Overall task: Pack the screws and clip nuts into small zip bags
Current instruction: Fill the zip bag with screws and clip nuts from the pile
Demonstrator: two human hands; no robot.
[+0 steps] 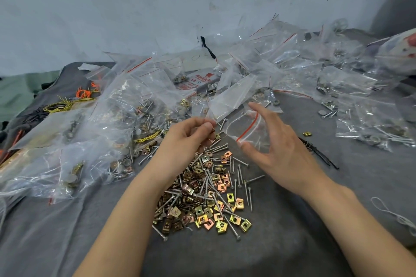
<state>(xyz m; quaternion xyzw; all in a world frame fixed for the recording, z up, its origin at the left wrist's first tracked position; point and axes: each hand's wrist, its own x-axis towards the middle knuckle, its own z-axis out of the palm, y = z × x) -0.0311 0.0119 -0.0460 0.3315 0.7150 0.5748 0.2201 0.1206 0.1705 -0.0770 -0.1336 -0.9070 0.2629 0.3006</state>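
Observation:
A heap of loose screws and gold clip nuts [209,189] lies on the grey cloth [292,220] in front of me. My left hand [186,139] hovers over the heap's far end with its fingers curled, pinching the corner of a small clear zip bag [231,99] that sticks up and away; a small part may sit in its fingertips. My right hand [276,141] is spread, fingers straight, thumb and fingers on either side of a second clear zip bag with a red strip [249,128] without gripping it.
Filled zip bags [74,159] pile up on the left, and more bags [360,105] spread across the back and right. Yellow and orange wire loops [69,101] lie at far left. Black ties [319,153] and a white cord [394,216] lie to the right. A grey wall stands behind.

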